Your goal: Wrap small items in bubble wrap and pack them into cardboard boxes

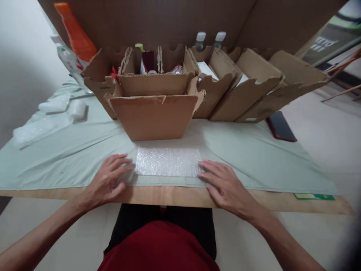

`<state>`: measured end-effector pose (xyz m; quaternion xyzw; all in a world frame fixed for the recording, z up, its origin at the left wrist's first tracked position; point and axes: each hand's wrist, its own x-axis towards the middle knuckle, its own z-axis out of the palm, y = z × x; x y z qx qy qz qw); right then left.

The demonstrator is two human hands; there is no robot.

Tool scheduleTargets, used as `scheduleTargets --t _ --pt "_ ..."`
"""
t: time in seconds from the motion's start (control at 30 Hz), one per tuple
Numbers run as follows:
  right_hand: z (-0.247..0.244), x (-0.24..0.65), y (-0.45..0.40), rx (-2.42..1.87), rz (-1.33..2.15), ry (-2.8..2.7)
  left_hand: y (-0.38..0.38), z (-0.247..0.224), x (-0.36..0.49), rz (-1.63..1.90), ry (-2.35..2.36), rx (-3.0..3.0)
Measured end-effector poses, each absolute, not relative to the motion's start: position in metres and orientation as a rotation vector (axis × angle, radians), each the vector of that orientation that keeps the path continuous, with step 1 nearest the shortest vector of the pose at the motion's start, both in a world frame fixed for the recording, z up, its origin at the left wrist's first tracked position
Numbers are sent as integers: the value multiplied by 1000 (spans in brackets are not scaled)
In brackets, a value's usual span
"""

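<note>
A sheet of bubble wrap [168, 162] lies flat on the pale green cloth [237, 150], close to the table's front edge. My left hand [109, 178] is just beside the sheet's left end, fingers apart and holding nothing. At the opposite end, the fingertips of my right hand [221, 182] reach the sheet's right edge, with the fingers spread. Behind the sheet stands a cardboard box [153, 116] with an open top.
Several cardboard bins [251, 90] line the back, holding assorted items. Rolled bubble wrap [77, 110] and more bubble wrap [42, 128] lie at left, near an orange bottle [79, 37]. A dark phone-like slab [281, 127] sits at right. The wooden table edge [169, 196] runs along the front.
</note>
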<state>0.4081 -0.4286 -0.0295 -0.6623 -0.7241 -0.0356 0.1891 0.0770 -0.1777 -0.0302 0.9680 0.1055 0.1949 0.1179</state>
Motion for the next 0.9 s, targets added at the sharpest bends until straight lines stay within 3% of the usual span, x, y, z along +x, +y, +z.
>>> scheduleTargets --t 0.17,0.37,0.53,0.7,0.9 --pt "-16 390 -394 -1980 18 -1839 -194 -24 121 736 411 2734" --pt "-47 341 -316 -1992 203 -2042 -197 -63 163 246 321 2948" --pt "-74 381 -370 -2193 102 -1971 -190 -72 148 58 366 2978" --pt "-64 428 -424 -2300 79 -1664 -191 -65 143 140 398 2886" --pt "-52 429 -380 -2227 147 -1491 -176 -65 139 533 796 2764"
